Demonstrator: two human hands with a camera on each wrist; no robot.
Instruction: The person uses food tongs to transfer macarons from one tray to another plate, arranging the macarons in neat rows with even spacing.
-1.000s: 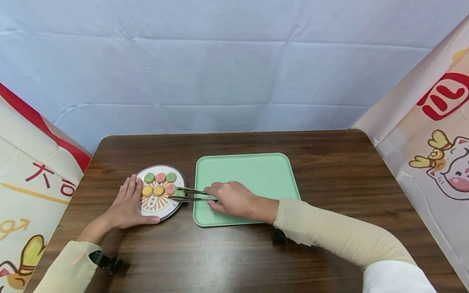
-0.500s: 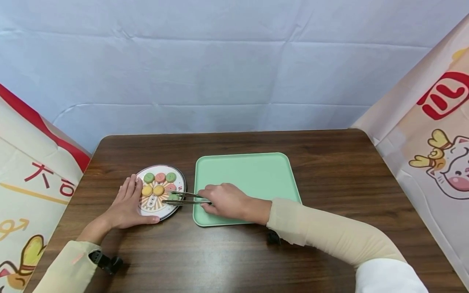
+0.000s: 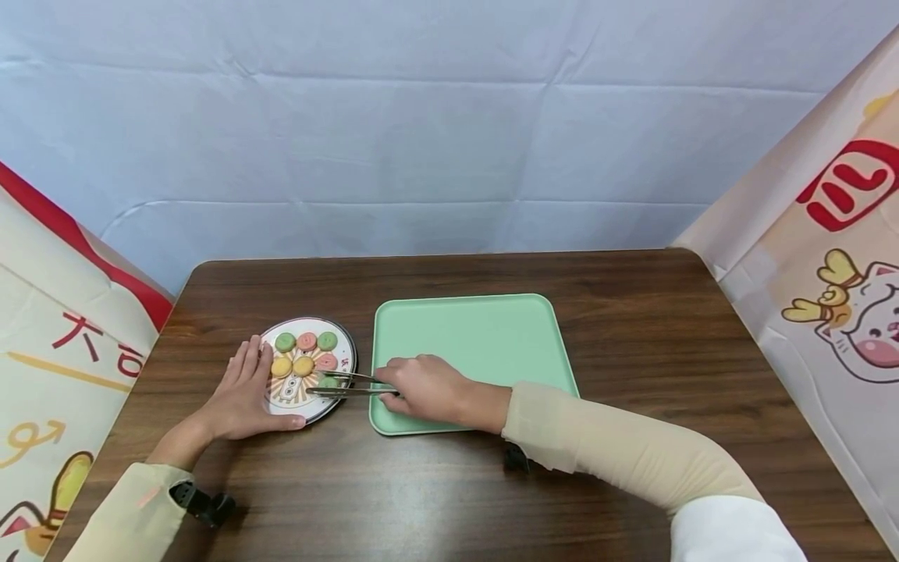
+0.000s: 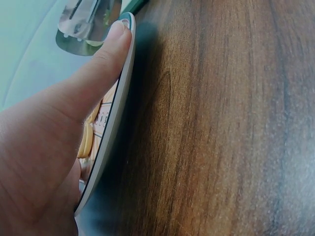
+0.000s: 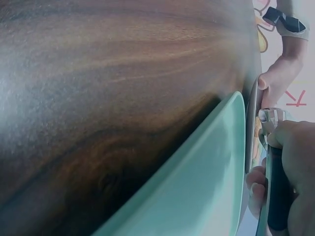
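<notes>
A round white plate (image 3: pixel 302 407) with a dark rim line bears several small round cookies in green, pink and yellow. My left hand (image 3: pixel 242 394) rests at its left side with straight fingers; in the left wrist view the thumb (image 4: pixel 98 66) lies along the rim. My right hand (image 3: pixel 424 390) grips metal tongs (image 3: pixel 361 392), whose dark handle (image 5: pixel 279 191) shows in the right wrist view. The tips of the tongs reach over the plate's right part, one on each side of a green cookie (image 3: pixel 328 382). A pink cookie (image 3: pixel 326 361) lies just beyond it.
Right of the plate, a light green rectangular tray (image 3: pixel 485 332) lies under the right hand and wrist. Both stand on a dark wood table (image 3: pixel 435 492). A pale cloth (image 3: pixel 421 156) hangs behind the table, with printed cloths at both sides.
My right hand has moved left and slightly toward me, bringing the tong tips from beside the pink cookie down to around the green one. The left hand and plate stay put.
</notes>
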